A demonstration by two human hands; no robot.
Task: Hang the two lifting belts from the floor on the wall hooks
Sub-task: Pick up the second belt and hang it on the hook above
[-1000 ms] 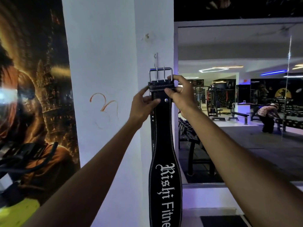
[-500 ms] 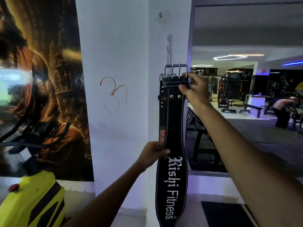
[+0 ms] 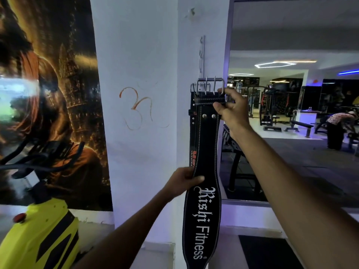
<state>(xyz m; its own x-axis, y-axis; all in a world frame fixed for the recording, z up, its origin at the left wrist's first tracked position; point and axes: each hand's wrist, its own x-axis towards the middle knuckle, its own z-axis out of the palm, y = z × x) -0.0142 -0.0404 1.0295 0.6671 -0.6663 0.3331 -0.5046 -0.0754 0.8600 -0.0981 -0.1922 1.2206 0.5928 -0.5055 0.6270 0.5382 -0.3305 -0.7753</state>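
Black leather lifting belt (image 3: 204,210), white-stitched and lettered "Rishi Fitness", hanging lengthwise against the corner of a white pillar (image 3: 139,55); its steel double-prong buckle (image 3: 210,85) sits just below a slim metal hook rail (image 3: 202,53). A second belt (image 3: 193,133), black with red lettering, hangs directly behind it, largely hidden. Compared with half a second earlier, the arrangement is almost unchanged: the right hand (image 3: 232,111) still pinches the folded strap under the buckle, fingers curled shut, and the left hand (image 3: 183,182) keeps its closed grip on the front belt's edge where the leather widens. An orange symbol (image 3: 136,107) marks the pillar; left, a glossy poster (image 3: 48,84) and a yellow exercise bike (image 3: 38,233); right, a wall mirror (image 3: 301,113).
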